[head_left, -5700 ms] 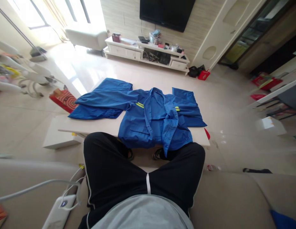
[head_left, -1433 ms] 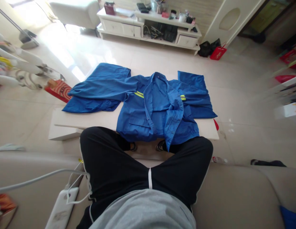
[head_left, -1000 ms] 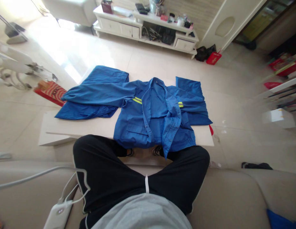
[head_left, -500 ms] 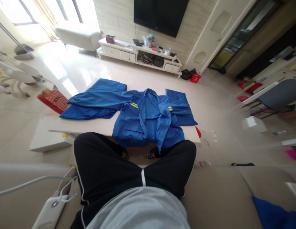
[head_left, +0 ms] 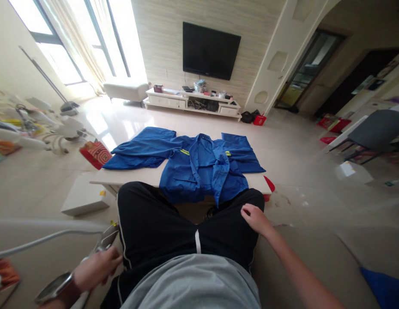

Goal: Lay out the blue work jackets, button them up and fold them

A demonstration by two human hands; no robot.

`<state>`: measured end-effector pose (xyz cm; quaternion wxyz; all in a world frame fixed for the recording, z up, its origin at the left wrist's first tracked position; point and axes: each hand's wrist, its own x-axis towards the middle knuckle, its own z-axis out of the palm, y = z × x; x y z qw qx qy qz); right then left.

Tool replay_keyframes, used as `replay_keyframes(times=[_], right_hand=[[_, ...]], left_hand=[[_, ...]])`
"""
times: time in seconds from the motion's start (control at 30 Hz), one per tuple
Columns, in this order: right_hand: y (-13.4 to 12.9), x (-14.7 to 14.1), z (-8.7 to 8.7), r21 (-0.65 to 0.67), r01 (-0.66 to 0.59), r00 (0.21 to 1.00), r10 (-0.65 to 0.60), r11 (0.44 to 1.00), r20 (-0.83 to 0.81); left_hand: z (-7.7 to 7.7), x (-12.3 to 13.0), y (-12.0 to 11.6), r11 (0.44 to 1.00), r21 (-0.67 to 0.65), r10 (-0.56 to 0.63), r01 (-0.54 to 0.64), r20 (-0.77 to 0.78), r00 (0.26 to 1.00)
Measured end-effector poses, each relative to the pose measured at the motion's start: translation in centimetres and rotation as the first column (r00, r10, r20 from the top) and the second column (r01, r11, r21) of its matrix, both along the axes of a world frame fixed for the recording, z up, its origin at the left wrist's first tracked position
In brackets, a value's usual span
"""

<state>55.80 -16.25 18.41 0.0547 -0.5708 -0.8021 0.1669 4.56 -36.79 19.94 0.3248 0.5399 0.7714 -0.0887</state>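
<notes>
A blue jacket [head_left: 183,169] with yellow-green stripes lies spread, its front partly open, on a low white table [head_left: 144,177]. Its lower hem hangs over the near edge, between my knees. My right hand [head_left: 254,217] is loosely curled above my right thigh, a little short of the jacket, with nothing seen in it. Low beside my left thigh is my left hand [head_left: 101,264], its fingers bent inward and slightly blurred; no held thing shows. A watch [head_left: 56,287] is on that wrist. Behind this hand, a white device with cables is mostly covered.
Under the table's left end stands a white box [head_left: 85,199], with a red bag [head_left: 96,154] behind it. A TV cabinet [head_left: 167,101] runs along the far wall. Blue cloth [head_left: 384,287] lies on the sofa at right. A white cable [head_left: 48,238] crosses the left side.
Both my hands have come into view from below, the left beside my thigh and the right over my right thigh. The view has tilted up. The jacket lies as before.
</notes>
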Motion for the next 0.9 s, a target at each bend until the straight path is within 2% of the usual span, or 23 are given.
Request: replay_keyframes(times=[0.07,0.17,0.23,0.27,0.33,0.4,0.47,0.57,0.63,0.67,0.7,0.77,0.8,0.83,0.87,0.9], right_hand=[[2.6,-2.0,-1.0,0.003,-0.004,0.999,0.004,1.0,-0.052],[4.6,-5.6,-4.2,-0.101,0.073,0.997,-0.068,0.992,0.047],[5.1,-7.7,-6.6,-0.12,0.091,0.993,-0.081,0.989,0.084],[5.2,-8.5,-7.5,-0.122,0.088,0.993,-0.078,0.989,0.088],[5.5,-9.8,-8.9,-0.137,0.081,0.993,-0.069,0.987,0.092],[5.9,-10.4,-9.6,-0.149,0.076,0.994,-0.064,0.986,0.084],[6.3,-10.4,-9.9,-0.146,0.087,0.995,-0.077,0.985,0.071],[6.5,-10.2,-10.4,-0.141,0.108,0.994,-0.103,0.984,0.047],[6.5,-10.1,-10.8,-0.116,0.097,0.995,-0.094,0.988,0.035],[6.4,-10.1,-11.1,-0.1,0.082,0.996,-0.079,0.992,0.033],[6.3,-10.2,-11.3,-0.084,0.063,0.998,-0.06,0.994,0.035],[6.2,-10.3,-11.5,-0.066,0.03,0.998,-0.027,0.997,0.049],[6.2,-10.3,-11.5,-0.067,0.022,0.998,-0.018,0.998,0.058],[6.2,-10.4,-11.5,-0.07,0.018,0.998,-0.013,0.997,0.068],[6.2,-10.4,-11.4,-0.072,0.018,0.997,-0.012,0.997,0.079],[6.3,-10.4,-11.3,-0.075,0.016,0.996,-0.009,0.997,0.088]], left_hand=[[0.1,1.2,5.5,0.999,0.035,-0.041,0.037,0.102,0.994],[-0.6,4.1,13.3,0.962,0.258,-0.147,0.093,0.199,0.969],[-1.8,6.1,17.5,0.919,0.39,-0.16,0.046,0.267,0.95],[-2.5,7.0,19.3,0.908,0.419,-0.118,-0.022,0.306,0.945],[-3.7,8.5,21.8,0.845,0.464,0.071,-0.266,0.396,0.915],[-4.2,9.7,22.8,0.714,0.481,0.238,-0.508,0.516,0.823],[-4.1,10.4,22.3,0.627,0.489,0.236,-0.606,0.622,0.746],[-2.8,10.2,19.5,0.623,0.523,0.077,-0.582,0.699,0.711],[-1.4,9.1,16.9,0.631,0.448,0.064,-0.634,0.784,0.618],[-0.6,8.4,15.5,0.613,0.366,0.091,-0.7,0.848,0.523],[0.3,7.7,14.1,0.57,0.267,0.117,-0.777,0.91,0.398],[2.1,6.3,11.1,0.398,0.077,0.079,-0.914,0.99,0.117],[2.9,5.8,9.5,0.289,0.038,0.016,-0.957,0.999,0.045],[3.7,5.5,8.0,0.167,0.082,-0.046,-0.983,0.996,0.075],[4.2,5.3,6.6,0.042,0.224,-0.069,-0.974,0.973,0.22],[4.6,5.2,5.5,-0.043,0.443,-0.046,-0.896,0.895,0.445]])
